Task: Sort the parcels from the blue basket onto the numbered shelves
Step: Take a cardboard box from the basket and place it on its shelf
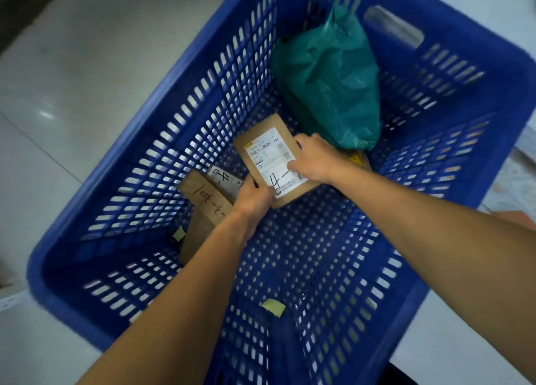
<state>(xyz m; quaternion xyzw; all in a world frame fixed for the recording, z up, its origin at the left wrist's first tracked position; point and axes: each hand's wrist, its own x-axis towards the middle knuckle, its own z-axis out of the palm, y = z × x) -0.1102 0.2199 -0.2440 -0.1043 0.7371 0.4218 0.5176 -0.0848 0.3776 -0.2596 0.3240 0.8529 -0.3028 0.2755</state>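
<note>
Now, both hands low in blue basket [162, 129]: left hand [254, 197] pinches near corner of labelled cardboard parcel [268, 154], right hand [313, 159] grips its right edge. Lift level, keep handwritten 4 readable, clear green bag [327, 80] just beyond, avoid basket wall.

the big blue slotted plastic basket [203, 118] looks smooth and faintly glossy. the teal-green crinkled plastic bag parcel [327, 77] is thin and creased, with a dull sheen. the flat brown cardboard parcel [268, 123] is matt, its white paper label [272, 158] smooth. the pale floor [58, 94], perhaps polished tile, reflects light.
</note>
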